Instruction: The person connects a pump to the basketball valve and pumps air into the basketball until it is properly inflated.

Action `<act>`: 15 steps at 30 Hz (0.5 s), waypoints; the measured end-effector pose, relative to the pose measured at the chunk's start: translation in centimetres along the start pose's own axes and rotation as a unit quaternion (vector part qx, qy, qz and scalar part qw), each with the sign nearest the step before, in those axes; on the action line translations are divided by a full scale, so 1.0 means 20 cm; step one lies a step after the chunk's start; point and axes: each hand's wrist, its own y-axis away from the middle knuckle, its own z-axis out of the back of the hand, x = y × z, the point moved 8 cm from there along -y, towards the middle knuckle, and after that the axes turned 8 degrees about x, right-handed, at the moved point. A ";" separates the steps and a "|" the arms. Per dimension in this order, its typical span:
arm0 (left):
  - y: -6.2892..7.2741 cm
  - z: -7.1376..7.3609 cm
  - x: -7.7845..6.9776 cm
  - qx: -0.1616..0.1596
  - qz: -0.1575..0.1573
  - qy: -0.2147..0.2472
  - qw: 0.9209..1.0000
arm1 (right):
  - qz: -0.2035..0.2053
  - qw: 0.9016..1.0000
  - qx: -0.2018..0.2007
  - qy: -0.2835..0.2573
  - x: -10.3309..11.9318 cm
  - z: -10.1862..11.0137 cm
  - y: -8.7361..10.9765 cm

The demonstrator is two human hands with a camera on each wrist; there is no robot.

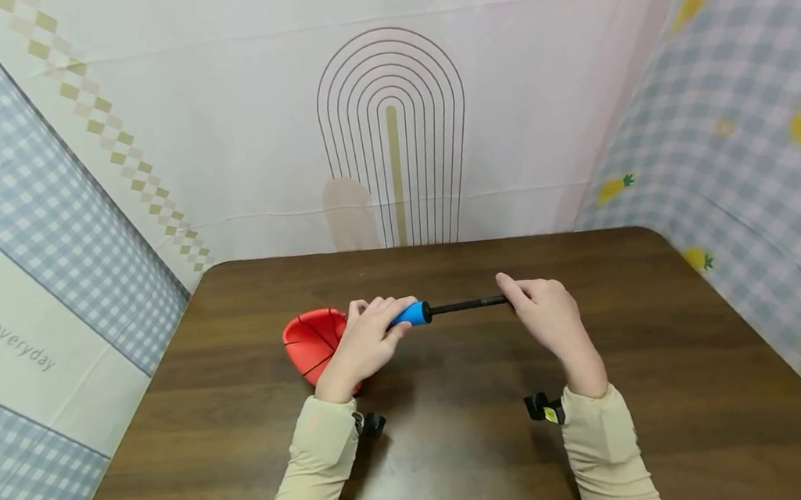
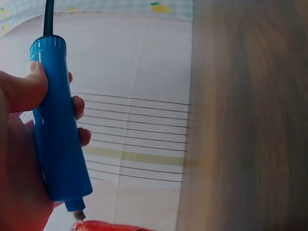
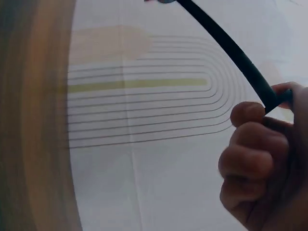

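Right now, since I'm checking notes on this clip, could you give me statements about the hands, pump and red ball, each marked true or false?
1. The left hand grips the blue barrel. True.
2. The right hand holds the black rod near its far end. True.
3. The black rod is pushed fully inside. False: a long stretch shows outside the blue barrel.
4. The red ball is fully round. False: it is caved in.

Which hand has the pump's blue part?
The left hand, nearer the red ball: it grips the blue barrel, while the right hand holds the black rod.
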 end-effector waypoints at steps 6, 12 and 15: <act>-0.01 -0.05 -0.04 -0.005 0.006 -0.039 0.999 | -0.049 0.996 0.017 0.076 0.00 -0.12 -0.03; -0.04 -0.12 -0.12 -0.002 -0.024 -0.073 0.997 | -0.038 0.994 0.052 0.094 0.05 -0.33 -0.04; -0.05 -0.14 -0.12 0.006 -0.032 -0.054 0.998 | -0.026 0.996 0.062 0.067 0.07 -0.36 -0.03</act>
